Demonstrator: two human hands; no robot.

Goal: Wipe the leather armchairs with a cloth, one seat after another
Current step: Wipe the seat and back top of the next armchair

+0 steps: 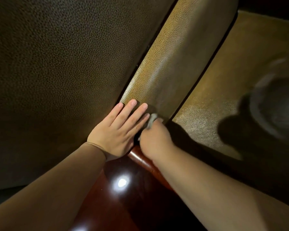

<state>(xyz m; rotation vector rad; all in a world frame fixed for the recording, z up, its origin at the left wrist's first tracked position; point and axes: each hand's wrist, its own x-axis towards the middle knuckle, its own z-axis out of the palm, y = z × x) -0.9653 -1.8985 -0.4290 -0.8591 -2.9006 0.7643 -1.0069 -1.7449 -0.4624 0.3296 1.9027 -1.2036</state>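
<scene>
Setting: dim light is lying over grained leather, with the dark armchair back [57,72] filling the view from nine to twelve o'clock and a lamp glare shining on the polished wooden arm end [123,182] at six.
Armrest: the tan padded armrest [173,55] is running from the centre up toward one o'clock, and I am working at its near end, just where the padding is meeting the wood.
Left hand: I am laying my left hand [117,129] flat on the armrest, fingers straight and together, pressing and holding nothing.
Right hand: my right hand [155,139] is curling its grip around the cloth [152,119], knuckles up, touching the left fingertips.
Cloth: only a pale bunched corner is showing past my fingers, against the leather beside the dark gap at three o'clock of the armrest.
Next seat: the neighbouring seat cushion [223,89] is lying from two to four o'clock, partly under my shadow.
Risk: I judge the bunched cloth could be slipping into the gap between armrest and cushion, since so little of it is bearing on the surface.
Risk: rubbing with a wad and not a flat pad may be leaving streaks, and the low light is making missed patches hard to spot.
Containers: a dark round blurred shape [277,100] is sitting at three o'clock; I cannot tell what it is or whether it is holding anything.
</scene>
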